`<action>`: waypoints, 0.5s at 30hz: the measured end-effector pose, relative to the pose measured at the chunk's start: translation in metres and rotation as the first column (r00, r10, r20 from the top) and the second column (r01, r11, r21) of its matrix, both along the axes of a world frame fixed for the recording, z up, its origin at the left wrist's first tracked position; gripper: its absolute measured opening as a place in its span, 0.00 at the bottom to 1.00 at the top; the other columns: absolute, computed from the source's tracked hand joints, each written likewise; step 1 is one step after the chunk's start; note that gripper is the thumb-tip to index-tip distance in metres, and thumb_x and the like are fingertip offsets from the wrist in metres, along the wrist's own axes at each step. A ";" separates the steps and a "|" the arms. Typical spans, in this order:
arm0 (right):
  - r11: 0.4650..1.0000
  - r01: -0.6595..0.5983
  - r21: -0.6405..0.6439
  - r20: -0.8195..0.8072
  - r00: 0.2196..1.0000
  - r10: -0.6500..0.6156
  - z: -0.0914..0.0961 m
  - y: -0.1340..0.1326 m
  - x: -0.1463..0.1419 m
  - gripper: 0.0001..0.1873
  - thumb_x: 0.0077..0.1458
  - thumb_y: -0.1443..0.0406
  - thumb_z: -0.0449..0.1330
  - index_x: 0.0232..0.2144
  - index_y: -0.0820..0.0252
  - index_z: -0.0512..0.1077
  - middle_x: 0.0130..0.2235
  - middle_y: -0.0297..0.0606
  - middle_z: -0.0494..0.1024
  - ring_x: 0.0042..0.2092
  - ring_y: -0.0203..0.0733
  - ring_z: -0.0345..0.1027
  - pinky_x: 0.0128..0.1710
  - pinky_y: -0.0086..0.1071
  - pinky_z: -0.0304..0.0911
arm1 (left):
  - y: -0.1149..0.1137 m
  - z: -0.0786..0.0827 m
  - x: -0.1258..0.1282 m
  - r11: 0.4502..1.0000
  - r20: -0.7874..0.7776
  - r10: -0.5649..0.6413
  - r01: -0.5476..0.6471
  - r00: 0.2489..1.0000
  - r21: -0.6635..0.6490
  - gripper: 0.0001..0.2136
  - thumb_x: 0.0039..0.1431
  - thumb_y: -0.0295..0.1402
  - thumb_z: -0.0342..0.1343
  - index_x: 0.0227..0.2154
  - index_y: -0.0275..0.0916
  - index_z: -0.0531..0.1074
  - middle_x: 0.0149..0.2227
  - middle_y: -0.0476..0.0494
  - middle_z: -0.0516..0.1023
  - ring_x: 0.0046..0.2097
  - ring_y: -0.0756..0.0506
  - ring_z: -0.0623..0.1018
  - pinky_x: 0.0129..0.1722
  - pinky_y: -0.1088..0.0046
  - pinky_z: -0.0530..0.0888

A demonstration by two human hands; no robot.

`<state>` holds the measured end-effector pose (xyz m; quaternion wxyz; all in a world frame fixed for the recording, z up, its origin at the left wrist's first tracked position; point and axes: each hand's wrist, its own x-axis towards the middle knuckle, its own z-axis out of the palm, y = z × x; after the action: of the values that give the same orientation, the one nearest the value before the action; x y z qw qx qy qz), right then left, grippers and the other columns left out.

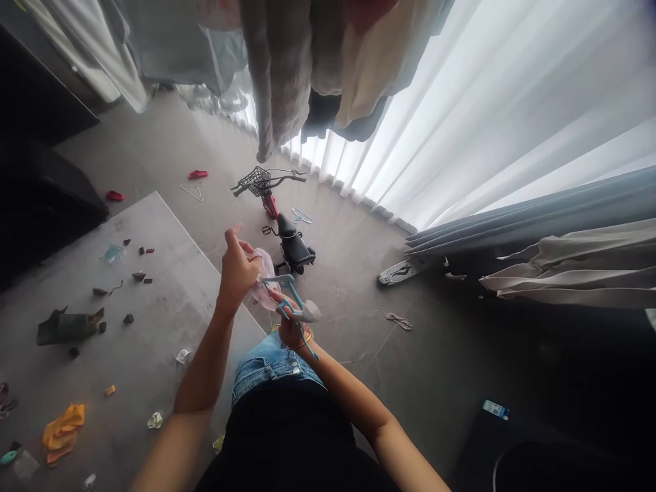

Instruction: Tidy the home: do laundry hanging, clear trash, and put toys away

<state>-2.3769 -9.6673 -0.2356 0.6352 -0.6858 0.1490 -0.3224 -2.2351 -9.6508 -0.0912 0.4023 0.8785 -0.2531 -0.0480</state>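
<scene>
My left hand (pixel 240 270) touching pale pink cloth (pixel 264 296), finger closure unclear; my right hand (pixel 290 329) gripping blue clothes hanger (pixel 296 294); hasty tugging risking snagging.

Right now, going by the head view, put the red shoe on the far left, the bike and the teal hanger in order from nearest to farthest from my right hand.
1. Teal hanger: in your right hand.
2. Bike: on the floor, just ahead.
3. Red shoe: on the floor, farther ahead and well to the left.
</scene>
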 end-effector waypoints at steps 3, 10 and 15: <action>0.988 -0.031 -0.153 -0.008 1.000 0.030 -0.014 -0.019 0.006 0.26 0.64 0.43 0.42 0.32 0.50 0.71 0.41 0.45 0.81 0.50 0.48 0.75 0.56 0.50 0.67 | 0.002 0.009 0.007 1.000 0.031 -0.005 0.006 1.000 -0.016 0.32 0.49 0.23 0.57 0.60 0.37 0.59 0.30 0.55 0.68 0.27 0.51 0.72 0.33 0.74 0.71; 0.794 -0.292 -0.533 -0.339 0.933 0.116 0.007 -0.087 -0.025 0.19 0.70 0.61 0.41 0.40 0.56 0.71 0.36 0.42 0.80 0.35 0.41 0.73 0.59 0.51 0.55 | 0.005 0.007 0.038 1.000 0.157 0.018 -0.018 0.987 0.000 0.36 0.44 0.19 0.56 0.61 0.36 0.61 0.26 0.55 0.67 0.28 0.49 0.72 0.38 0.73 0.73; 0.585 -0.569 -0.577 -0.603 0.781 0.165 0.066 -0.130 -0.040 0.15 0.69 0.65 0.45 0.43 0.60 0.72 0.34 0.42 0.79 0.32 0.41 0.70 0.43 0.37 0.61 | -0.007 0.005 0.048 0.999 0.139 0.012 -0.018 0.990 0.044 0.39 0.43 0.16 0.55 0.63 0.35 0.59 0.26 0.54 0.68 0.28 0.49 0.70 0.40 0.71 0.74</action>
<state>-2.4167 -9.7974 -0.1692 0.2987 -0.9539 0.0105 -0.0258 -2.1873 -9.6575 -0.0863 0.3639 0.8905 -0.2728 0.0106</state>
